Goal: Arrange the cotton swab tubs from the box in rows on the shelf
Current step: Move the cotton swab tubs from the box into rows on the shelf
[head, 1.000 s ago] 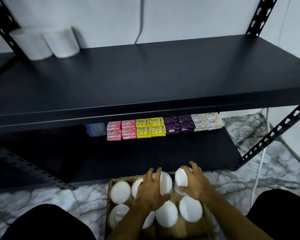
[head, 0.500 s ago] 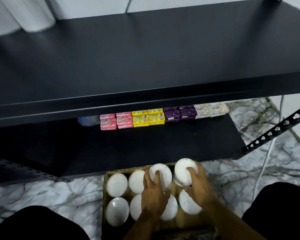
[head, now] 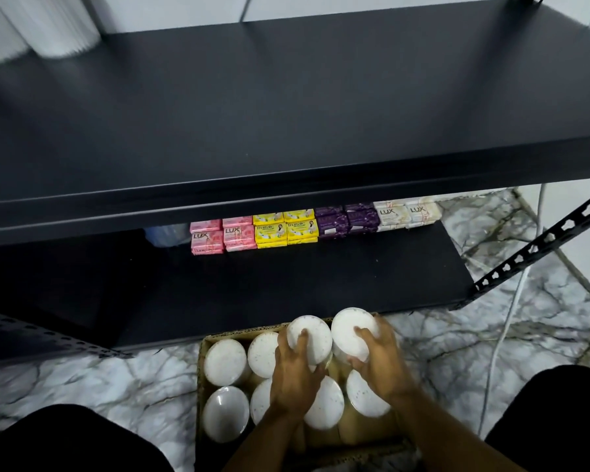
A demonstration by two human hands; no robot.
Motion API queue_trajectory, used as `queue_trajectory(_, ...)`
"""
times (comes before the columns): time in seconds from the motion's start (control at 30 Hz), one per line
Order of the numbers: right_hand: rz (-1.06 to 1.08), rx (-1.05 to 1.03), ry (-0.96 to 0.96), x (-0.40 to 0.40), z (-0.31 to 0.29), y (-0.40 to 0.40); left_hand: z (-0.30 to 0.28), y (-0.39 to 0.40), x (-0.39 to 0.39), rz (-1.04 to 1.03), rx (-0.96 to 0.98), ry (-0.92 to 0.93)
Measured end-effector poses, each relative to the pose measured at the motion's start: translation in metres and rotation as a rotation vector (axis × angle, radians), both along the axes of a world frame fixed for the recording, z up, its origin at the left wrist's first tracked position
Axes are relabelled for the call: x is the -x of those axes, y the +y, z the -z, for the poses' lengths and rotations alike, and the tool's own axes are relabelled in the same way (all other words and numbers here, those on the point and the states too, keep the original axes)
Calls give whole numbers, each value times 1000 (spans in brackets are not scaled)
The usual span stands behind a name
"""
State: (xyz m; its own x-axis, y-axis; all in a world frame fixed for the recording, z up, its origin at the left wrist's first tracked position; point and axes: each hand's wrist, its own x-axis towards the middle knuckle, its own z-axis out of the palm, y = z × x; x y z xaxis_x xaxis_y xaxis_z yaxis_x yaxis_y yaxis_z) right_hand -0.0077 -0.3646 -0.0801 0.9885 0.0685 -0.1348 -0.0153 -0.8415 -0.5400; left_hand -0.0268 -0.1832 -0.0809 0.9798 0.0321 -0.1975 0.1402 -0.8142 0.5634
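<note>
A: Fingers (head: 302, 337) of the left hand (head: 295, 373): curled over the lid and side of one cotton swab tub (head: 310, 339), gripping it. Fingers of the right hand (head: 380, 357): wrapped round a second tub (head: 353, 332) just to its right, thumb on the near edge. Both tubs sit higher than the rest, at the far end of the box (head: 206, 345).

B: Larger items first, please.

A: Item 1, upper shelf (head: 286, 107): black, wide, bare over most of its top. Two white ribbed tubs (head: 45, 25) stand at its far left corner, blurred.

B: Item 2?

A: Lower shelf (head: 286, 287): black. Soap packs (head: 315, 224) run in a row along its far edge, stacked, pink at the left, then yellow, purple and white at the right. A pale blue thing left of the pink ones is too hidden to name.

B: Item 3?

A: Floor (head: 82, 383): marbled white and grey. A white cable (head: 504, 330) trails down at the right.

B: And the box?

A: Item 4: cardboard, open, on the floor near the lower shelf's front edge. Other white-lidded tubs (head: 225, 366) stand upright inside, close together, in two rows.
</note>
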Motion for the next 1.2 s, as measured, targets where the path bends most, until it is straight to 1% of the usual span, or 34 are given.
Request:
queue_trajectory(0.1,-14,-53,27,1,-10,2,-11,4,0,-17,3,-15)
queue_trajectory(0.2,-40,-113,-57,-1,-18,1,-28,12,0,-10,15,-61)
queue_trajectory(0.37,-79,-174,-162,-10,-51,9,-62,37,0,23,19,-176)
queue_trajectory(0.43,-91,-207,-223,-11,-74,16,-80,50,0,19,27,-250)
queue_trajectory(0.5,-92,-281,-298,-9,-99,24,-105,61,1,31,8,-311)
queue_trajectory(0.63,-129,-364,-422,-3,-147,39,-160,83,6,31,6,-356)
queue_trajectory(0.73,-137,-363,-486,3,-186,51,-201,99,14,34,-34,-428)
queue_trajectory(0.87,-141,-375,-519,11,-240,69,-252,119,28,17,-34,-545)
queue_trajectory(0.97,-172,-375,-544,16,-275,79,-286,132,37,6,-37,-599)
queue_trajectory(1.2,-202,-378,-669,15,-353,104,-355,150,41,-54,-17,-736)
